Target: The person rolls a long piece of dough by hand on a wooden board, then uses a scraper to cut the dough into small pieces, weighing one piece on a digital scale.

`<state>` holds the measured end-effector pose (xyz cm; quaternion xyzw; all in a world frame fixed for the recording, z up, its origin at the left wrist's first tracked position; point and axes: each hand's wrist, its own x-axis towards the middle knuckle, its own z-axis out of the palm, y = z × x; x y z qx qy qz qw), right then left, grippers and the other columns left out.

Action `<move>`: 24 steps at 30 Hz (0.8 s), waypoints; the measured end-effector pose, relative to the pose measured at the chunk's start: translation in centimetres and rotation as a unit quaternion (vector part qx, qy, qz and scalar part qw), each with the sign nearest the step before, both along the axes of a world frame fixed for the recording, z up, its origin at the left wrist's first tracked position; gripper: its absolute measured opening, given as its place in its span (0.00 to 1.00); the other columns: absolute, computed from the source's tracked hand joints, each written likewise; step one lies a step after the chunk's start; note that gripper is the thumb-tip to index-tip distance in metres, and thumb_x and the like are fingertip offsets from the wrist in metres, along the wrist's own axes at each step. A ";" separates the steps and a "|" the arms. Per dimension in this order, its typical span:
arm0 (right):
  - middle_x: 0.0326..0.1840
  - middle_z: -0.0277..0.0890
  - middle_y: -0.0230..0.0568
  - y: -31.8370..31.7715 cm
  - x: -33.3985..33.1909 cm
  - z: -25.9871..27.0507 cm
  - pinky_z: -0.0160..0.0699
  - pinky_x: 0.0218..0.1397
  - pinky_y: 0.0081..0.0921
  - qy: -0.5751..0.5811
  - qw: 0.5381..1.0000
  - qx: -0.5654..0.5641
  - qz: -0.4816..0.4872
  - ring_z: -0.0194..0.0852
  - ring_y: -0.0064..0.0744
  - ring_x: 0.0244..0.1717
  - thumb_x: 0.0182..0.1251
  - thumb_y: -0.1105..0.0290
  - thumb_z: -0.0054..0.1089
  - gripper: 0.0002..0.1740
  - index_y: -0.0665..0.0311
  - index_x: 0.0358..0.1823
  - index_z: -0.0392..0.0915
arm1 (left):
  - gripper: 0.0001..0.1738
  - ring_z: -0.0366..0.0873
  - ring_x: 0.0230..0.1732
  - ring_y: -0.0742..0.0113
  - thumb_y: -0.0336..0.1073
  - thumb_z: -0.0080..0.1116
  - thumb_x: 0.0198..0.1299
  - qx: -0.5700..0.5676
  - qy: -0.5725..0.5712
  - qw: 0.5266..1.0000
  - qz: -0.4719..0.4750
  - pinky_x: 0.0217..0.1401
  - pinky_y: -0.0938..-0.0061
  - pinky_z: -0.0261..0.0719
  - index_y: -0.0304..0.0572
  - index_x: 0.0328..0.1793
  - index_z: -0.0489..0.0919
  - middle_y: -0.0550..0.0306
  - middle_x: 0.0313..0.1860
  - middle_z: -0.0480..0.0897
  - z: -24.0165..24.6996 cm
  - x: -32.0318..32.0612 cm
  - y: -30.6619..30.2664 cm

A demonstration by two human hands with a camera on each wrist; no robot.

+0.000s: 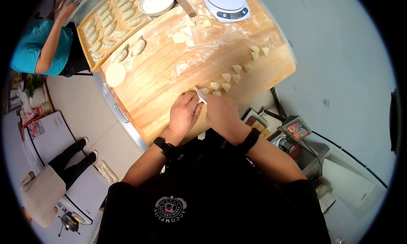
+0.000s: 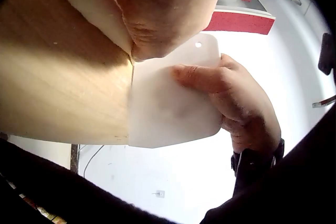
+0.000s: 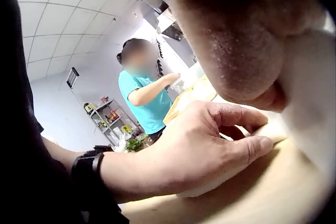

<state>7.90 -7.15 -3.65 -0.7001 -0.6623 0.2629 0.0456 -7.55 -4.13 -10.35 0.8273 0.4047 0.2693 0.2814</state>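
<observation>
One white scraper [image 2: 168, 100], one dough roll [image 2: 94, 6], assorted small dough pieces [image 1: 227, 77].
My remote feed lists: left hand [image 1: 183, 112], fingers curled over the roll, presumably steadying it; right hand [image 1: 224, 116], pinching the scraper on edge just beside those fingers. Pieces sit beyond both hands' fingers, loosely spaced, I judge, against sticking.
</observation>
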 end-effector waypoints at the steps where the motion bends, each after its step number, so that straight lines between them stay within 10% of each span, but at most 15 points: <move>1: 0.30 0.83 0.51 0.1 0.0 -0.2 0.83 0.37 0.42 0.000 1.000 0.002 0.004 0.86 0.51 0.36 0.58 0.75 0.61 0.02 0.64 0.31 0.81 | 0.17 0.79 0.47 0.49 0.29 0.70 0.55 -0.007 0.011 1.000 0.002 0.50 0.60 0.81 0.37 0.51 0.83 0.52 0.46 0.82 0.0 -0.1 -0.1; 24: 0.25 0.78 0.51 -0.9 -0.3 0.7 0.74 0.36 0.53 0.046 0.998 0.008 0.036 0.80 0.58 0.31 0.68 0.70 0.51 0.07 0.63 0.32 0.71 | 0.10 0.80 0.39 0.47 0.31 0.68 0.58 -0.146 -0.037 0.978 0.142 0.44 0.59 0.80 0.33 0.43 0.86 0.47 0.36 0.80 0.0 -1.2 0.1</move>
